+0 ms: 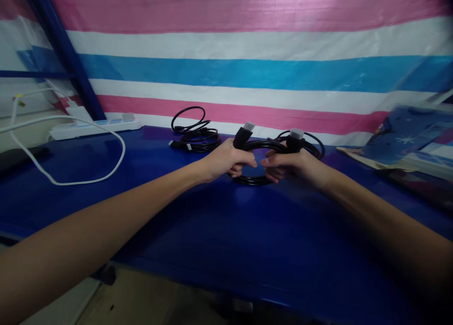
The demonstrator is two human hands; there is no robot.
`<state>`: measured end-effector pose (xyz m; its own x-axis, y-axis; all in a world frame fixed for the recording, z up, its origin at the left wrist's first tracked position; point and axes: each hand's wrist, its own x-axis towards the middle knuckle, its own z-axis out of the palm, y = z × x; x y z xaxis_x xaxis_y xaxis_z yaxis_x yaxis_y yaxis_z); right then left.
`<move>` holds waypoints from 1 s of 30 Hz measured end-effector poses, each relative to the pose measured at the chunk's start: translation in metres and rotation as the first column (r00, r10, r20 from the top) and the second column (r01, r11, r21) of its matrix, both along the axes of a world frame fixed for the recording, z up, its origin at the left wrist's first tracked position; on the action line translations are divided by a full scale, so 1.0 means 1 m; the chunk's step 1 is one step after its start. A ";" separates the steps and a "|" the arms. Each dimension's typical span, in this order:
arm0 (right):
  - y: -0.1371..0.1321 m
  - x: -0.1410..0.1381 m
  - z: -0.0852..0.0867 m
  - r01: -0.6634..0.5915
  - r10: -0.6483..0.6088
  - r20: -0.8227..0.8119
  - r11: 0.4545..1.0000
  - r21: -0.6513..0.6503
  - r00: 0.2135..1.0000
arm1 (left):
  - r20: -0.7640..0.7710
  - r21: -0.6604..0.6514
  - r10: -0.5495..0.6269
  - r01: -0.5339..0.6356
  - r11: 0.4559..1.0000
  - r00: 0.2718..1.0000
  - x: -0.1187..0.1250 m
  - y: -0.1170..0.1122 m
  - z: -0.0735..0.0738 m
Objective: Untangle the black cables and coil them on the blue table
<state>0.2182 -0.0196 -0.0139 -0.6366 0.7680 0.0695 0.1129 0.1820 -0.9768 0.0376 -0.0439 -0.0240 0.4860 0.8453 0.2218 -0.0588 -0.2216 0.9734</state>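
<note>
A coiled black HDMI cable (253,180) is held between my two hands above the blue table. My left hand (230,159) is closed round the coil's left side, and one capped plug (243,135) sticks up over its knuckles. On the coil's right side, my right hand (293,164) grips too, with the other capped plug (295,140) pointing up above it. The two thumbs face each other, a small gap apart. Behind my left hand lies another coiled black cable (200,138). Beyond my right hand a further black cable loop (318,145) shows, partly hidden.
The blue tabletop (226,240) has its front edge below my hands. A white power strip (99,126) and a looping white cord (122,150) are at left. A blue patterned package (399,133) stands at right. Striped sheeting (247,74) hangs behind.
</note>
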 end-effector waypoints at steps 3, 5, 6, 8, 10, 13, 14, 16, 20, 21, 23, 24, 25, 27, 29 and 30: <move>-0.001 0.000 0.000 0.004 -0.004 0.002 1.000 0.002 1.000 | -0.009 -0.001 0.019 -0.019 1.000 1.000 0.000 0.000 0.000; -0.001 0.001 0.000 0.002 -0.002 -0.003 1.000 -0.004 1.000 | -0.016 -0.003 0.026 -0.026 1.000 1.000 0.000 0.000 0.000; -0.002 0.001 0.001 0.001 -0.001 -0.005 1.000 -0.005 1.000 | -0.014 -0.003 0.025 -0.025 1.000 1.000 0.000 0.000 0.000; -0.002 0.001 0.001 0.002 -0.002 -0.003 1.000 -0.003 1.000 | -0.007 -0.006 0.021 -0.021 1.000 1.000 0.000 0.001 0.000; -0.002 0.000 0.001 0.000 0.000 -0.007 1.000 -0.003 1.000 | 0.000 -0.009 0.018 -0.018 1.000 1.000 0.000 0.001 0.000; -0.002 0.000 0.001 0.000 0.000 -0.013 1.000 -0.008 1.000 | -0.003 -0.013 0.019 -0.019 1.000 1.000 0.000 0.001 0.000; -0.002 0.000 0.001 0.000 0.000 -0.014 1.000 -0.009 1.000 | -0.002 -0.014 0.021 -0.021 1.000 1.000 0.000 0.000 0.000; -0.003 0.000 0.001 0.001 -0.002 -0.017 1.000 -0.010 1.000 | 0.005 -0.018 0.024 -0.024 1.000 1.000 0.000 0.000 0.000; -0.003 0.000 0.001 0.007 -0.007 -0.019 1.000 -0.009 1.000 | 0.007 -0.016 0.016 -0.016 1.000 1.000 -0.001 0.000 0.001; -0.003 0.000 0.001 0.008 -0.009 -0.018 1.000 -0.008 1.000 | 0.005 -0.018 0.014 -0.014 1.000 1.000 -0.001 0.001 0.001; -0.002 0.000 0.001 0.012 -0.013 -0.020 1.000 -0.009 1.000 | 0.003 -0.023 0.014 -0.014 1.000 1.000 -0.001 0.001 0.001; -0.002 0.000 0.000 0.012 -0.012 -0.022 1.000 -0.010 1.000 | 0.005 -0.026 0.017 -0.017 1.000 1.000 -0.001 0.001 0.001; -0.001 0.000 0.000 0.011 -0.011 -0.025 1.000 -0.011 1.000 | 0.005 -0.028 0.020 -0.020 0.999 1.000 -0.001 0.001 0.001; -0.001 0.000 0.000 0.008 -0.009 -0.031 1.000 -0.015 0.999 | 0.005 -0.032 0.030 -0.030 0.999 1.000 0.000 0.001 0.002; -0.002 0.000 0.000 0.007 -0.008 -0.030 1.000 -0.011 1.000 | 0.010 -0.038 0.044 -0.043 0.998 0.999 0.001 -0.001 0.002; -0.002 0.000 0.001 0.008 -0.009 -0.029 1.000 -0.009 1.000 | 0.017 -0.038 0.051 -0.051 0.998 0.999 0.002 -0.001 0.002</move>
<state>0.2178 -0.0220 -0.0132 -0.6279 0.7741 0.0809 0.0859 0.1722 -0.9813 0.0396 -0.0450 -0.0216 0.4383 0.8768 0.1976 -0.0659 -0.1879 0.9800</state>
